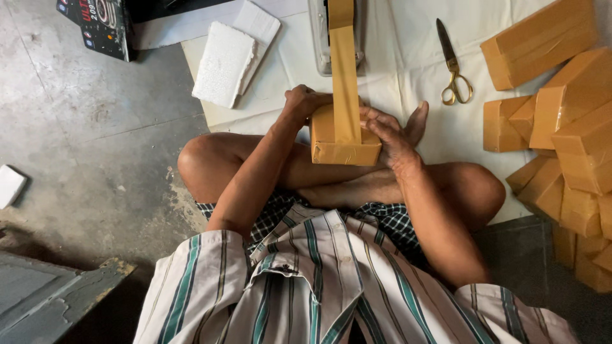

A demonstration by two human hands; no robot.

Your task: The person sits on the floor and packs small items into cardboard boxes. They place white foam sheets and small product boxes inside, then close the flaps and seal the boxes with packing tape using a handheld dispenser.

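Small brown tape-wrapped cardboard box point(344, 143): clamped between left hand point(305, 102) and right hand point(387, 135), steadying it under the brown tape strip point(344, 70).

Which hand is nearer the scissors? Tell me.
Right. The right hand, pressed on the taped box, lies just below and left of the scissors; the left hand sits beyond the box.

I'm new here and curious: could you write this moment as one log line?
left hand: grips small brown tape-wrapped box | right hand: presses its side | brown tape strip: runs up from box | gold-handled scissors: on white cloth
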